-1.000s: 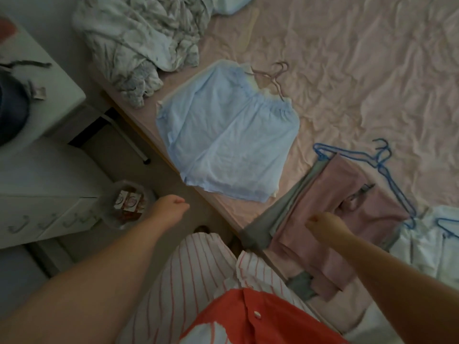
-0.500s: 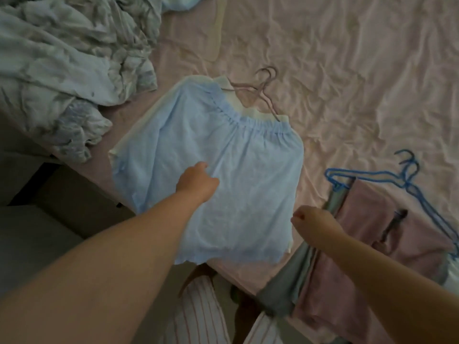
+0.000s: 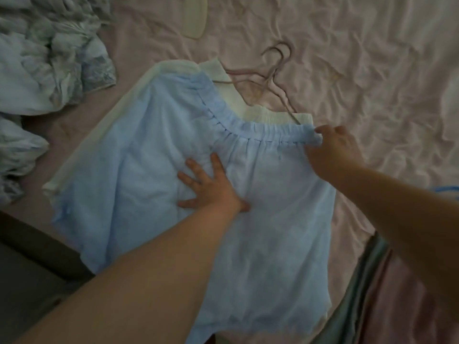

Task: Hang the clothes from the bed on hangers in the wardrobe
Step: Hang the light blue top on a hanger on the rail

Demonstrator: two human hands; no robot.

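Both hands have moved up onto the blue garment (image 3: 154, 184) since half a second ago. Then the left hand (image 3: 211, 187) was curled at its middle and the right hand (image 3: 332, 150) hung loose near the lower edge; now the left hand lies flat with fingers spread, pressing the cloth down, while the right hand pinches the far corner of the gathered waistband (image 3: 260, 131).

That garment is spread on the bed (image 3: 372, 58) over a cream garment (image 3: 231, 95), with 2 pinkish hangers (image 3: 275, 70) poking out at the top; whether either piece is properly threaded on them cannot be told. A pink and grey pile (image 3: 387, 301) waits at the lower right, beside a sliver of blue hanger (image 3: 447, 189). A crumpled duvet (image 3: 49, 60) sits at the left.

By my reading the job is early: no wardrobe is in sight, nothing shows as hung, and every piece here is left to carry over.
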